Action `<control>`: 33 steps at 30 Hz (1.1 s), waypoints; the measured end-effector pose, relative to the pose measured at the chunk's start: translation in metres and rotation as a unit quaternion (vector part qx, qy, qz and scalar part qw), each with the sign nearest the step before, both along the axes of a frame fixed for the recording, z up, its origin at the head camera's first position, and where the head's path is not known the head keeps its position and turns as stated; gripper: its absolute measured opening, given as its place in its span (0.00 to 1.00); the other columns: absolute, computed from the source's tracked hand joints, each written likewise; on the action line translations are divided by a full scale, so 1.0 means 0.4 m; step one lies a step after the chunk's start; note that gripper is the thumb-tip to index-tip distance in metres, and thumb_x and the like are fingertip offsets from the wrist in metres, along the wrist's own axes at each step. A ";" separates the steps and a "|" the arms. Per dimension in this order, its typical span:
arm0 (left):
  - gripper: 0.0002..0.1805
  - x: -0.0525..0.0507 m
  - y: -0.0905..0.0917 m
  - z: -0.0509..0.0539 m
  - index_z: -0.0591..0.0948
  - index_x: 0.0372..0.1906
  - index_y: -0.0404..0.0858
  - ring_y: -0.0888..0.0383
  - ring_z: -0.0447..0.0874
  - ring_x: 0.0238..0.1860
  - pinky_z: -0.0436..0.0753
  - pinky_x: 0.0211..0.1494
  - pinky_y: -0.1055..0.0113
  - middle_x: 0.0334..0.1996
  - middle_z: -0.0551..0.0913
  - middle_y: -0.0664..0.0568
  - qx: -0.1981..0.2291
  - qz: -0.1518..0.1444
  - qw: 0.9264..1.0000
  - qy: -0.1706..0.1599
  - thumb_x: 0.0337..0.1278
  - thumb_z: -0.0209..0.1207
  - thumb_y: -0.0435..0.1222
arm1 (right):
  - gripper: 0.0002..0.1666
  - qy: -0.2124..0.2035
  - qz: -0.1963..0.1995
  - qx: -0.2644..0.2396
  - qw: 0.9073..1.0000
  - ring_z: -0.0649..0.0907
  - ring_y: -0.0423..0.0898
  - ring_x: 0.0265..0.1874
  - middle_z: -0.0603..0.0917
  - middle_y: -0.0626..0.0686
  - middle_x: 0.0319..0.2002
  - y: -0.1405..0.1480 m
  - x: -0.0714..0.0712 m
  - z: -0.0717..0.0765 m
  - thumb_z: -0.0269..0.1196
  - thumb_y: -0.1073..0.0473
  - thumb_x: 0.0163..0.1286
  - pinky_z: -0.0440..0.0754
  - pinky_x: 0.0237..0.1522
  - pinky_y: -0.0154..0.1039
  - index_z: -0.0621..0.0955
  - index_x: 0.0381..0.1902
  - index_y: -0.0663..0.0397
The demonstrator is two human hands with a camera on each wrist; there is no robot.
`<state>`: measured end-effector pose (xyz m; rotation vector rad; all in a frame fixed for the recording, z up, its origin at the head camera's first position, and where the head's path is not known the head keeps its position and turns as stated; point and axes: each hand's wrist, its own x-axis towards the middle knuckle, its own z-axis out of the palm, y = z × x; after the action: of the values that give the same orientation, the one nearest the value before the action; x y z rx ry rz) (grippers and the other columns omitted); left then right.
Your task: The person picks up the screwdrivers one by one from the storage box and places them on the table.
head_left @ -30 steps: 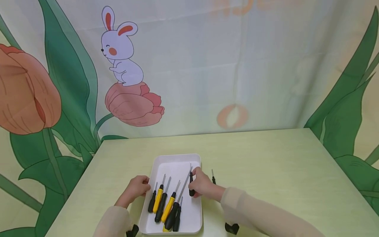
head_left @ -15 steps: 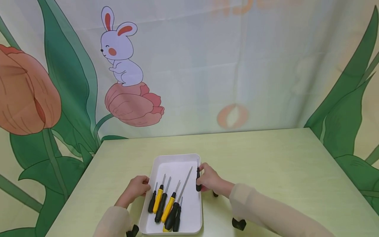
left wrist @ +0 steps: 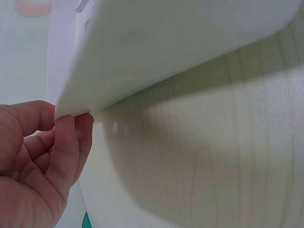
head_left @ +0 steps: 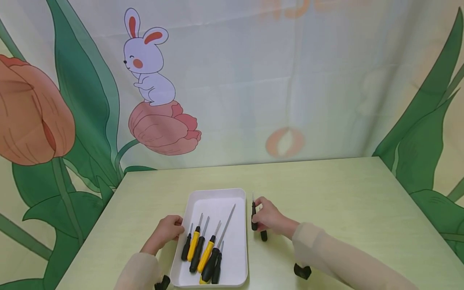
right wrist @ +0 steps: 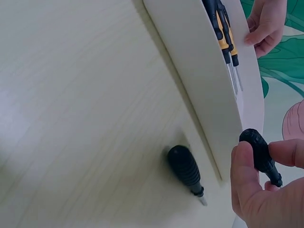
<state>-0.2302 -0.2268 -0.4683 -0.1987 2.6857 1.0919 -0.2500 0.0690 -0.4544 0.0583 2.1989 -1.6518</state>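
A white tray [head_left: 233,266] lies on the table with several yellow-and-black and black screwdrivers [head_left: 206,253] in it. At its left rim my left hand [head_left: 167,230] pinches the edge between thumb and fingers, seen closely in the left wrist view. My right hand [head_left: 270,217] holds a small black screwdriver [head_left: 254,219] by its handle, tip pointing away, just outside the tray's right side. Below that hand, a second black screwdriver [right wrist: 184,166] rests on the table; in the head view the hand covers most of it.
The pale wood-grain table [head_left: 337,201] stretches right and back from the tray. Behind it hangs a printed cloth [head_left: 232,100] with a rabbit and tulips. A black strap piece [head_left: 302,271] shows below the right sleeve.
My right hand has carried the black screwdriver rightward from above the tray, past its right rim, to above the table. My left hand has stayed at the tray's rim.
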 end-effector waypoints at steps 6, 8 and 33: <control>0.13 0.001 0.001 -0.002 0.74 0.40 0.25 0.57 0.71 0.25 0.78 0.27 0.67 0.29 0.75 0.44 0.000 0.002 1.000 -0.001 0.47 0.52 0.26 | 0.23 -0.006 -0.009 0.007 1.000 0.75 0.44 0.14 0.74 0.55 0.20 0.022 0.001 -0.001 0.54 0.76 0.48 0.76 0.17 0.34 0.65 0.43 0.61; 0.13 0.001 0.001 -0.002 0.75 0.40 0.25 0.57 0.72 0.25 0.78 0.27 0.67 0.30 0.76 0.44 -0.001 0.006 1.000 -0.004 0.47 0.52 0.27 | 0.23 -0.008 -0.009 0.011 1.000 0.74 0.44 0.13 0.74 0.55 0.20 0.030 0.001 -0.005 0.54 0.76 0.47 0.76 0.16 0.33 0.65 0.43 0.61; 0.12 0.002 0.001 0.002 0.75 0.40 0.25 0.57 0.72 0.25 0.78 0.27 0.67 0.29 0.76 0.44 -0.003 0.000 1.000 -0.003 0.46 0.52 0.27 | 0.22 -0.048 0.013 0.038 0.998 0.75 0.44 0.14 0.76 0.56 0.21 0.093 -0.021 -0.077 0.56 0.75 0.48 0.75 0.15 0.33 0.66 0.42 0.61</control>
<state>-0.2295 -0.2263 -0.4674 -0.2033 2.6831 1.0815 -0.2583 0.1064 -0.4852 0.1258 2.1805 -1.5182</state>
